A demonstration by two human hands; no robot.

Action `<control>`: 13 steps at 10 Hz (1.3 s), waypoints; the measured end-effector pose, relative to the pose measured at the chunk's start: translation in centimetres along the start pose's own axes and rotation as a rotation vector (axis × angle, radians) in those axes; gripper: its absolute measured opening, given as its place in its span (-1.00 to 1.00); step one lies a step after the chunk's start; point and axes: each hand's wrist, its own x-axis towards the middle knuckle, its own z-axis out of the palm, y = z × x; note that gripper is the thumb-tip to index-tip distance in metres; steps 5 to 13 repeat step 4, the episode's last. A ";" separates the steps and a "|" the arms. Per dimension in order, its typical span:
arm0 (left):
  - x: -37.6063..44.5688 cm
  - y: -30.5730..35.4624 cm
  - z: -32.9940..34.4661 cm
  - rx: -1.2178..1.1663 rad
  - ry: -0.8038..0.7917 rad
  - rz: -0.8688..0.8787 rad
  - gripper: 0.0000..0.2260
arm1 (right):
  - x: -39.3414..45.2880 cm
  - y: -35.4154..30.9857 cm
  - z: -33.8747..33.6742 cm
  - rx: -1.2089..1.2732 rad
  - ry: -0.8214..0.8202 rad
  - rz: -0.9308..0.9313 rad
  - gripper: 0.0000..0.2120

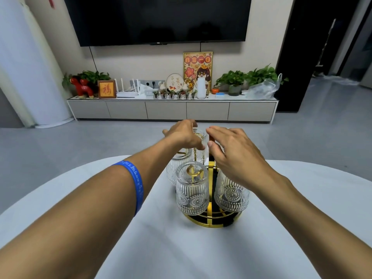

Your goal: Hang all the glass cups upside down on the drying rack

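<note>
Hands: left (184, 134) grips far cup (199, 146) on rack (213, 220), right (235, 152) open, empty.

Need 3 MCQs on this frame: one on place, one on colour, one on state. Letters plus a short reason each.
1. Where does the drying rack stand?
A. on the grey floor
B. on the white table
C. on the TV cabinet

2. What colour is the wristband on the left forearm?
A. blue
B. red
C. yellow

3. How does the nearest glass cup sit?
A. upright on the table
B. lying on its side
C. upside down on the rack

Answers:
1 B: the rack's gold ring base rests on the white tabletop.
2 A: the band is blue with pale lettering.
3 C: its base faces up over a gold peg and its mouth faces down.
</note>
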 end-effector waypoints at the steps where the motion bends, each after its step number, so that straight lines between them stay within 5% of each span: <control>1: 0.0 -0.1 -0.1 0.023 -0.074 0.000 -0.28 | -0.1 -0.2 -0.4 -0.035 -0.031 0.028 -0.59; 3: -4.5 -0.6 -6.0 -0.429 -0.119 0.087 -0.23 | -0.8 -0.1 -3.1 0.061 -0.133 0.030 -0.50; 4: -9.4 -2.3 -9.8 -0.690 0.116 0.155 -0.41 | -3.7 0.6 -6.5 0.282 0.103 0.125 -0.54; 13: -9.4 -2.3 -9.8 -0.690 0.116 0.155 -0.41 | -3.7 0.6 -6.5 0.282 0.103 0.125 -0.54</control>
